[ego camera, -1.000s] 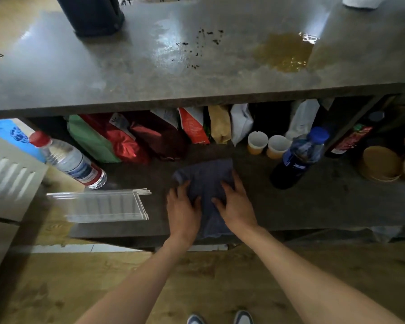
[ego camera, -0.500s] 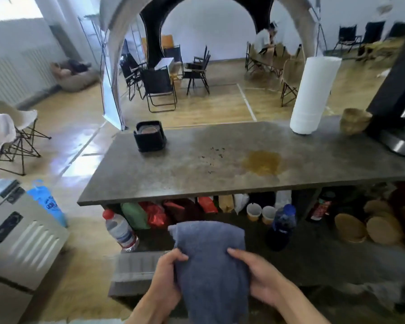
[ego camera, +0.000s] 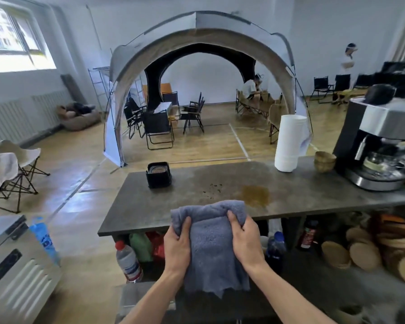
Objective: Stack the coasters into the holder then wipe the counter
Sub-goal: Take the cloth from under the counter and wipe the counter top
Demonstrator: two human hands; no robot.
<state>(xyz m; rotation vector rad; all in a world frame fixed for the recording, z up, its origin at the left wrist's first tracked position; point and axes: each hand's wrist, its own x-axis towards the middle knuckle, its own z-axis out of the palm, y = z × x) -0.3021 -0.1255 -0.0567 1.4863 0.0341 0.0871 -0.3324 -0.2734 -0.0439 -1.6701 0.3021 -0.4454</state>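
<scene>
A grey-blue cloth (ego camera: pixel 212 239) hangs in front of the counter's near edge, held up by both hands. My left hand (ego camera: pixel 177 246) grips its left side and my right hand (ego camera: pixel 247 242) grips its right side. The grey counter (ego camera: pixel 290 190) carries a brown liquid spill (ego camera: pixel 255 195) and dark crumbs (ego camera: pixel 212 189) near the middle. A black coaster holder (ego camera: pixel 158 175) with round coasters inside stands at the counter's far left.
A white paper roll (ego camera: pixel 289 142), small woven bowls (ego camera: pixel 324 161) and a coffee machine (ego camera: pixel 379 146) stand at the counter's right. Bottles, bags and woven mats fill the lower shelf. A metal appliance (ego camera: pixel 16 265) sits at the left. Chairs and a tent lie beyond.
The cloth went from lying on the lower shelf to being lifted in both hands up to counter height. The view rose from the shelf to the counter and room.
</scene>
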